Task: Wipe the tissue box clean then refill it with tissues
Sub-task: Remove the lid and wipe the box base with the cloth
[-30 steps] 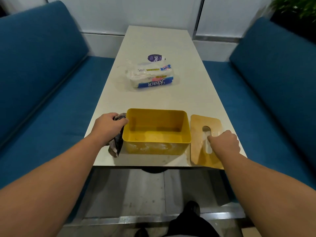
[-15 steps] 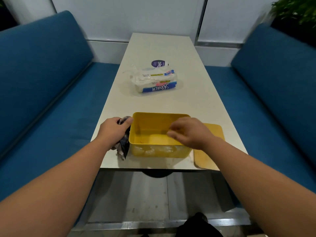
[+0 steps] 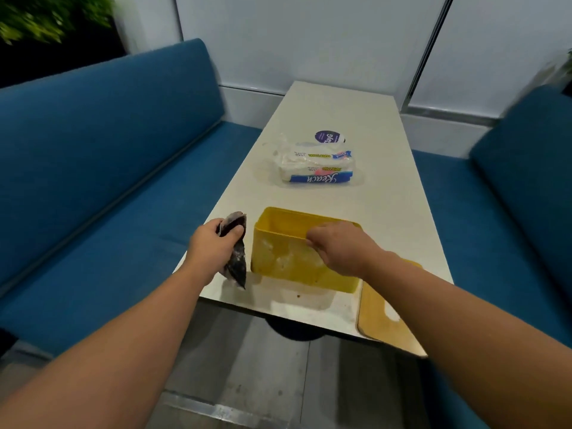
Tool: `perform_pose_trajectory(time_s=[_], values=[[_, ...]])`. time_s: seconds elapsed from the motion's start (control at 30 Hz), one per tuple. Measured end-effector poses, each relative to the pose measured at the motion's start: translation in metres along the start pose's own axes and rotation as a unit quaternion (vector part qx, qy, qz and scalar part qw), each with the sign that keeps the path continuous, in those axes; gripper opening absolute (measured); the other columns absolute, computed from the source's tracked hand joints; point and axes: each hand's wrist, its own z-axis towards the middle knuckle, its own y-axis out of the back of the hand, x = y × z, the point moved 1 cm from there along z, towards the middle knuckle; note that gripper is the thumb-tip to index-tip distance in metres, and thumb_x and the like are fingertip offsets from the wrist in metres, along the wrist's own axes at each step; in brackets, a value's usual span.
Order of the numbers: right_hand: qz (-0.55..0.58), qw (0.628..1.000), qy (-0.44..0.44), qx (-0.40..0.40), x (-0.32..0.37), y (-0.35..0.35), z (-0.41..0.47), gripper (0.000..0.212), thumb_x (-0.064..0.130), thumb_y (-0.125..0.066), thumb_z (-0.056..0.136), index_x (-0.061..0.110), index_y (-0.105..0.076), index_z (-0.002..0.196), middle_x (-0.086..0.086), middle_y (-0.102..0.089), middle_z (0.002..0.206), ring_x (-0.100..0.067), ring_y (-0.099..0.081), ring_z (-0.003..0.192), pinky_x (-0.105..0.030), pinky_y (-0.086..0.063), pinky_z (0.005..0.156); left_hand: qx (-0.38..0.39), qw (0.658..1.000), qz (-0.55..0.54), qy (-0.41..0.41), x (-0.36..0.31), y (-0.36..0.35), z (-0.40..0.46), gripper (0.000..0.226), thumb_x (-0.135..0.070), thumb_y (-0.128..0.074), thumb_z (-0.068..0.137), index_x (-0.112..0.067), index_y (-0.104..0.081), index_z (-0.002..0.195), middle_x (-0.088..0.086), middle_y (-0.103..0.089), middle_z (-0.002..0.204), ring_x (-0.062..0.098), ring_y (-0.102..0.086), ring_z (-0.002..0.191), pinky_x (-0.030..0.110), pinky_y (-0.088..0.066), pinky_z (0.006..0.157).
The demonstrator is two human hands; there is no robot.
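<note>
The yellow tissue box point(image 3: 288, 258) stands open near the table's front edge, its near wall smeared with white marks. My right hand point(image 3: 340, 246) grips its near rim. My left hand point(image 3: 213, 249) is just left of the box, closed around a dark grey cloth point(image 3: 236, 261) that hangs down beside the box wall. The wooden lid point(image 3: 383, 317) with its slot lies flat to the right, partly over the table's edge and partly under my right forearm. A plastic pack of tissues point(image 3: 315, 168) lies farther back on the table.
The white table point(image 3: 356, 119) runs away from me between two blue benches, the left bench point(image 3: 108, 181) and the right bench point(image 3: 510, 196). A round purple sticker point(image 3: 328, 137) sits behind the tissue pack. A plant point(image 3: 46, 17) is at the top left.
My right hand left the lid and moved onto the box's near rim. The left hand drew the cloth slightly away from the box. My view swung left.
</note>
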Motion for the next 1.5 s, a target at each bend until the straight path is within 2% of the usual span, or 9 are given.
perform_pose_trajectory(time_s=[0.3,0.43,0.6,0.83,0.93,1.07,1.13,1.3,1.5], values=[[0.097,0.992,-0.085,-0.018,-0.032,0.086,0.052,0.029,0.030,-0.044,0.100,0.014,-0.066,0.111,-0.007,-0.063,0.112,-0.018,-0.047,0.093,-0.026,-0.034,0.078,-0.207,0.964,-0.090,-0.144,-0.010,-0.023,-0.038,0.017,-0.024,-0.056,0.096,-0.018,-0.060,0.111,-0.001,-0.064,0.097,0.018,-0.060,0.089,0.034,-0.050,0.082],[0.133,0.985,-0.107,-0.003,-0.031,0.113,0.060,0.035,0.035,-0.043,0.101,0.016,-0.062,0.124,0.001,-0.058,0.111,-0.017,-0.049,0.095,-0.028,-0.036,0.083,-0.249,0.936,-0.049,-0.244,-0.039,-0.032,-0.032,0.032,-0.017,-0.057,0.096,-0.010,-0.058,0.127,-0.001,-0.054,0.113,0.000,-0.046,0.097,0.001,-0.033,0.090],[0.164,0.979,-0.123,-0.016,-0.029,0.123,0.063,0.035,0.035,-0.044,0.100,0.016,-0.062,0.123,0.001,-0.056,0.107,-0.021,-0.052,0.098,-0.029,-0.037,0.083,-0.210,0.904,-0.015,-0.373,-0.051,-0.056,-0.037,0.035,-0.018,-0.058,0.090,-0.003,-0.063,0.122,0.007,-0.052,0.109,0.002,-0.045,0.096,0.001,-0.033,0.090],[0.179,0.974,-0.136,-0.009,-0.028,0.124,0.066,0.034,0.037,-0.047,0.099,0.017,-0.063,0.121,0.001,-0.057,0.107,-0.020,-0.052,0.098,-0.028,-0.037,0.084,-0.048,0.792,0.068,-0.605,-0.062,-0.107,-0.067,0.033,-0.030,-0.035,0.102,-0.012,-0.054,0.122,0.015,-0.057,0.108,0.032,-0.060,0.085,0.034,-0.055,0.072],[0.196,0.971,-0.138,-0.023,-0.031,0.129,0.062,0.032,0.036,-0.049,0.098,0.016,-0.065,0.119,-0.001,-0.061,0.108,-0.020,-0.055,0.097,-0.028,-0.038,0.083,-0.085,0.825,0.045,-0.556,-0.052,-0.082,-0.045,0.031,-0.026,-0.044,0.099,-0.009,-0.057,0.121,0.010,-0.051,0.112,0.022,-0.055,0.094,0.031,-0.052,0.081],[0.176,0.973,-0.152,-0.011,-0.030,0.128,0.060,0.037,0.036,-0.045,0.100,0.015,-0.061,0.126,-0.001,-0.057,0.111,-0.019,-0.051,0.097,-0.031,-0.039,0.083,-0.221,0.910,0.012,-0.352,-0.046,-0.053,-0.025,0.030,-0.012,-0.055,0.086,-0.001,-0.066,0.112,0.015,-0.057,0.106,0.000,-0.043,0.091,0.012,-0.045,0.082],[0.149,0.978,-0.147,-0.015,-0.028,0.120,0.062,0.036,0.035,-0.046,0.100,0.014,-0.062,0.123,-0.001,-0.057,0.107,-0.020,-0.051,0.097,-0.029,-0.038,0.083,-0.199,0.908,0.043,-0.366,-0.051,-0.058,-0.034,0.033,-0.019,-0.052,0.087,-0.007,-0.068,0.112,0.012,-0.058,0.103,0.010,-0.050,0.082,0.027,-0.053,0.068],[0.132,0.981,-0.137,-0.024,-0.022,0.101,0.064,0.031,0.032,-0.048,0.099,0.012,-0.067,0.112,-0.003,-0.061,0.097,-0.021,-0.052,0.091,-0.026,-0.035,0.076,-0.066,0.849,0.135,-0.506,-0.056,-0.084,-0.068,0.031,-0.027,-0.056,0.088,-0.010,-0.072,0.109,0.011,-0.065,0.096,0.029,-0.061,0.067,0.035,-0.053,0.052],[0.145,0.981,-0.126,-0.029,-0.018,0.094,0.055,0.033,0.033,-0.047,0.099,0.012,-0.066,0.116,-0.001,-0.059,0.100,-0.019,-0.052,0.090,-0.025,-0.035,0.076,-0.194,0.939,0.072,-0.275,-0.031,-0.028,-0.030,0.036,-0.025,-0.055,0.081,-0.011,-0.070,0.111,0.006,-0.059,0.100,0.021,-0.058,0.079,0.036,-0.054,0.071]])
